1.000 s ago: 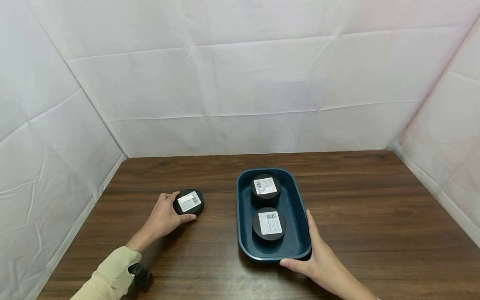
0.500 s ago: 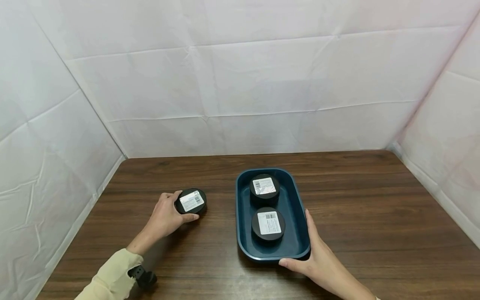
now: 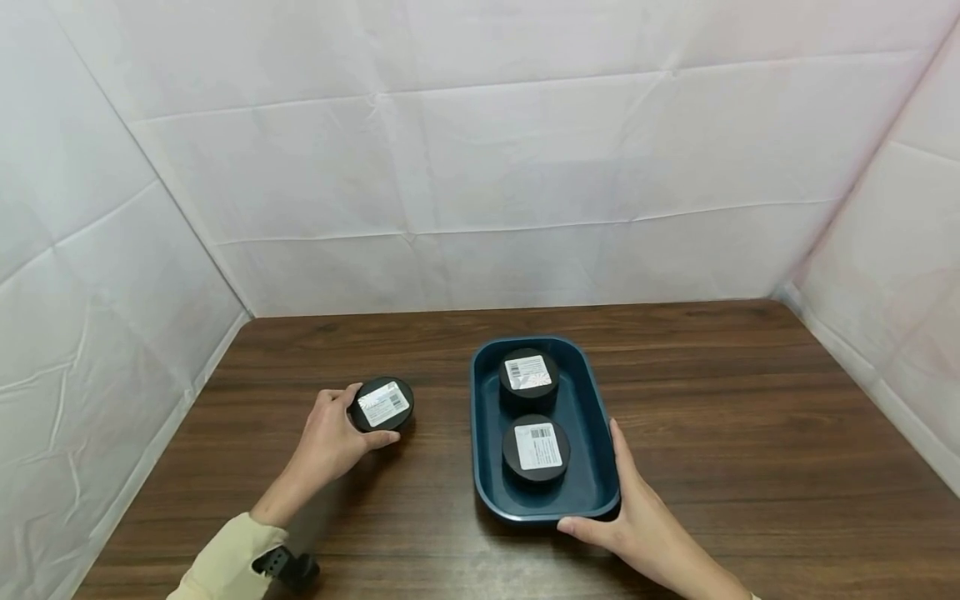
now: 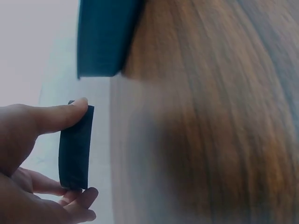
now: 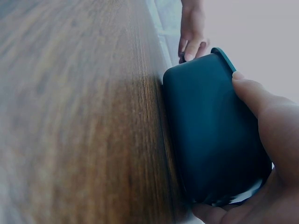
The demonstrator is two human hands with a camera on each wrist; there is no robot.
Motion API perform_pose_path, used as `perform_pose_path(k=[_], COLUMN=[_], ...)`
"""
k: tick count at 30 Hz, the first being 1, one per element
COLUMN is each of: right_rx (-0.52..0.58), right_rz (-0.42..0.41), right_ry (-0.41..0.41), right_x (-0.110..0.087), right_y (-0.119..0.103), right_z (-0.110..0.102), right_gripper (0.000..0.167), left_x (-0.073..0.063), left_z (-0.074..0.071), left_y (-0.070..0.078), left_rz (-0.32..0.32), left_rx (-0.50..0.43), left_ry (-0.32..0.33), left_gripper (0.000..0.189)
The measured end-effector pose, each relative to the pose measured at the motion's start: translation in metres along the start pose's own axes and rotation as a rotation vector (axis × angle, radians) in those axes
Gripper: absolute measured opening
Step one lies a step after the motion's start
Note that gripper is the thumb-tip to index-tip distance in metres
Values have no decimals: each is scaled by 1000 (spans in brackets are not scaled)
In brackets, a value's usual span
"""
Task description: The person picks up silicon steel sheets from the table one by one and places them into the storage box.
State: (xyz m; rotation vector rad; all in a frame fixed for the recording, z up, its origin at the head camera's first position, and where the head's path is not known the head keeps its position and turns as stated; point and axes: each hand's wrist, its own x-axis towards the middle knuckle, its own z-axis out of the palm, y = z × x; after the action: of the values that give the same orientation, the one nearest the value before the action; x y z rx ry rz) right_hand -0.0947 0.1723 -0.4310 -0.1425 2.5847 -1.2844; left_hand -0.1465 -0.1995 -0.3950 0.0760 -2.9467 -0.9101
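My left hand (image 3: 330, 433) grips a flat round black container (image 3: 382, 404) by its sides, thumb at the near side and fingers at the far side. A white barcode label faces up on its top. In the left wrist view, a gap shows between this container (image 4: 76, 147) and the table. To the right, a dark blue tray (image 3: 592, 433) bears two similar black containers, one far (image 3: 528, 396) and one near (image 3: 536, 473), labels up. My right hand (image 3: 645, 525) holds the tray at its near right corner. Its thumb lies at the near rim, with fingers along the right side.
The dark wooden table (image 3: 750, 417) stretches to both sides of the tray. White sheet walls enclose it at the back (image 3: 525, 167), left (image 3: 97, 333) and right (image 3: 900, 292). A black device (image 3: 288, 568) sits on the left wrist.
My left hand has shifted slightly right with the black container, and has hardly moved in the last half second. The tray and my right hand stay almost in place.
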Motion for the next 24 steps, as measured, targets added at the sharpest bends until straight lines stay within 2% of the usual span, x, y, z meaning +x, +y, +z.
perform_pose_path(k=[15, 24], right_rx=[-4, -18], right_rz=[0, 7], right_ry=[-1, 0], right_x=[-1, -1], right_y=[0, 0], right_z=[0, 0], right_gripper=[137, 137], left_x=[-19, -27], left_z=[-6, -4], left_y=[16, 23], left_rz=[16, 25], left_rx=[-34, -38], left_ry=[-20, 7], left_gripper=[96, 96])
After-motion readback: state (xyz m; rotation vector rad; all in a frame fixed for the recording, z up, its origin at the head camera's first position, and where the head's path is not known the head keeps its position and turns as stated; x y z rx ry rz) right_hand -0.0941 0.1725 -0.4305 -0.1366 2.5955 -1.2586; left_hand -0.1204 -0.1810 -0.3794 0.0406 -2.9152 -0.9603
